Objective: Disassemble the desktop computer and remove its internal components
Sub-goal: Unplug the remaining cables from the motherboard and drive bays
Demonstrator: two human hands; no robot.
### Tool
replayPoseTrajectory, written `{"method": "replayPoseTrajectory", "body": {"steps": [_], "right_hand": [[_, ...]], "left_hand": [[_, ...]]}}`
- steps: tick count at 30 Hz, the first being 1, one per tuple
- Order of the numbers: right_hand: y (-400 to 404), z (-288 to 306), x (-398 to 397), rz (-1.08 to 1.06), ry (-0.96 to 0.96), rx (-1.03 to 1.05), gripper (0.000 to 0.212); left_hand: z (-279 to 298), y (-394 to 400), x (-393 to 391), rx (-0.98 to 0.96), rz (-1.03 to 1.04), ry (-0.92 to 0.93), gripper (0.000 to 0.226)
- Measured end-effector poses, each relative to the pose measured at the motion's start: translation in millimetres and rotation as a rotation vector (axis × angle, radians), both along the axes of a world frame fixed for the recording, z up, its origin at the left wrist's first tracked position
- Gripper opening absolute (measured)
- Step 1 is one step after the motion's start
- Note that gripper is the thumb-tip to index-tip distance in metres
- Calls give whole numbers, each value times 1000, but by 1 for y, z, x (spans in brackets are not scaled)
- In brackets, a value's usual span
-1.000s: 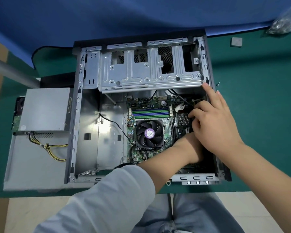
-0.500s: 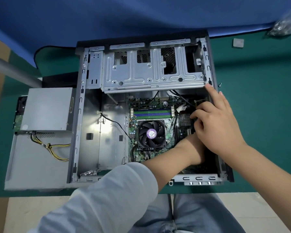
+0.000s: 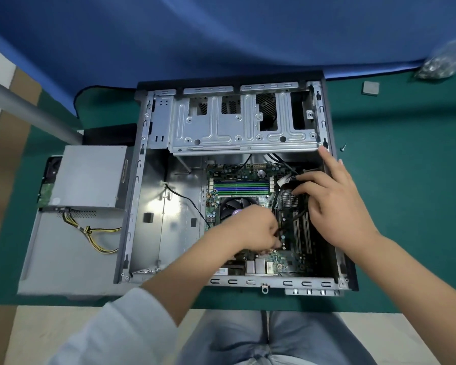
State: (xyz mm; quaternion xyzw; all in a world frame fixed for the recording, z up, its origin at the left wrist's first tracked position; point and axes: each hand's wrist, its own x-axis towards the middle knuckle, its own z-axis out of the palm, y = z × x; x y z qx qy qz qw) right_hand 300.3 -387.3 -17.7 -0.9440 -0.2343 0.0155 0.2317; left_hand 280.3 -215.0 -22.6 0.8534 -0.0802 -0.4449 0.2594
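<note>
A: Green mat (image 3: 406,206) on the table, blue cloth behind, and the open grey steel desktop case (image 3: 329,122) lying flat in the middle.

B: The green motherboard (image 3: 248,169) sits low in it. The left hand (image 3: 256,230) has its fingers curled, pinching a thin black cable (image 3: 275,206) beside the black cooler fan (image 3: 232,205).

A: The right hand (image 3: 334,206)?

B: Fingers bent onto black wires by the small finned heatsink (image 3: 290,200), index straight against the case wall. I'd pull connectors squarely by the plug, never the wire.
</note>
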Motion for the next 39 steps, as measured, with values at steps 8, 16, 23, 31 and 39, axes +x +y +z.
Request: {"method": "replayPoseTrajectory", "body": {"steps": [8, 16, 23, 31, 39], "right_hand": [[-3, 9, -7, 200, -93, -90, 31], [3, 21, -7, -403, 155, 585, 19], [14, 14, -18, -437, 134, 617, 26], [10, 6, -17, -441, 54, 613, 14], [10, 4, -17, -405, 52, 586, 14]], "left_hand": [[22, 68, -23, -202, 546, -527, 7], [20, 75, -16, -298, 719, -662, 36], [-6, 34, 2, -254, 534, -375, 33], [-21, -37, 25, -211, 220, -324, 58], [-22, -28, 12, -8, -21, -688, 40]]}}
